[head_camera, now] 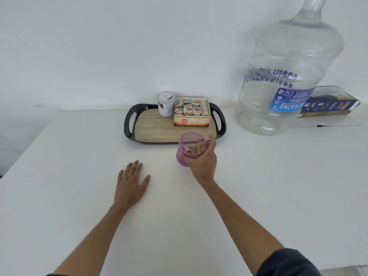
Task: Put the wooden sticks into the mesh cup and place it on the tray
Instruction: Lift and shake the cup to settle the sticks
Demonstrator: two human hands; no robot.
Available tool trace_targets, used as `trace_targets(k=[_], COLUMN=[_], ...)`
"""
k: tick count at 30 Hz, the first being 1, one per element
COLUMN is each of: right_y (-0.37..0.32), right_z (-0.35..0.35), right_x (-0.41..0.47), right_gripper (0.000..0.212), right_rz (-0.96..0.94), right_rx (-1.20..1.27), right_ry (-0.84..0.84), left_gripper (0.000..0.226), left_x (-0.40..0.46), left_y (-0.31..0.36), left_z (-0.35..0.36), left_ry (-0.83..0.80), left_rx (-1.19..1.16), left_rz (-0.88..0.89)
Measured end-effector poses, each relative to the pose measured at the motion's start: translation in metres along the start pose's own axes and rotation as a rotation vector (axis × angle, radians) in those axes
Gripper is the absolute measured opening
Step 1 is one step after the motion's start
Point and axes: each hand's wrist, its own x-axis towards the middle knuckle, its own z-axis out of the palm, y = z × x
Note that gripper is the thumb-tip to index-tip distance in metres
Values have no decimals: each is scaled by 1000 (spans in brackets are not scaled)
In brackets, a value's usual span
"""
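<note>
Left hand (pixel 130 183): flat, palm down on the counter (pixel 79 156), fingers straight and slightly spread.
Left arm: bare forearm, reaching forward from the lower left.
Right hand (pixel 201 160): raised, fingers curled round the cup (pixel 186 144), thumb on its near side.
Right arm: stretched forward from the lower right, dark sleeve (pixel 286 263) at the elbow.

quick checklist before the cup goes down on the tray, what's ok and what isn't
1. Grip: right hand wraps the purple mesh cup: ok.
2. Wooden sticks inside the cup: ok.
3. Bare wood-look floor on the tray, left and front of the ginger tea box and white jar: ok.
4. Left hand flat on the table, out of the path: ok.
5. Cup on the tray: not ok, not yet.
6. Every stick collected: cannot tell.
</note>
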Motion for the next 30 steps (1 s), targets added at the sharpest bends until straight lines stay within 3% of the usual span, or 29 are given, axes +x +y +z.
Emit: trace_targets(k=[5,8,13,16,20,24,27,30], right_y=[-4,-7,0,-3,-3,-5,-1,0], right_z=[-11,-15,-15,-18,-20,-21,-21,-19], right_x=[5,10,10,13,9,13,11,9], right_gripper=[90,83,88,83,85,84,90,88], right_rz=[-77,-103,-79,-94,-121,-102,-57,-82], right_rx=[93,206,106,182,134,193,122,161], right_ry=[-8,115,-56,34,-79,14,-57,-10], left_gripper=[61,60,60,60,60,60,60,60], left_x=[0,1,0,1,-1,0,-1,0], left_y=[-2,-2,-1,0,0,1,1,1], left_z=[1,1,1,0,0,-1,-1,-2], left_ry=[-3,9,4,7,-2,-1,-3,8], left_rx=[2,2,6,3,4,3,-1,-2], left_rz=[-6,-1,-2,-2,-3,-4,-6,-3])
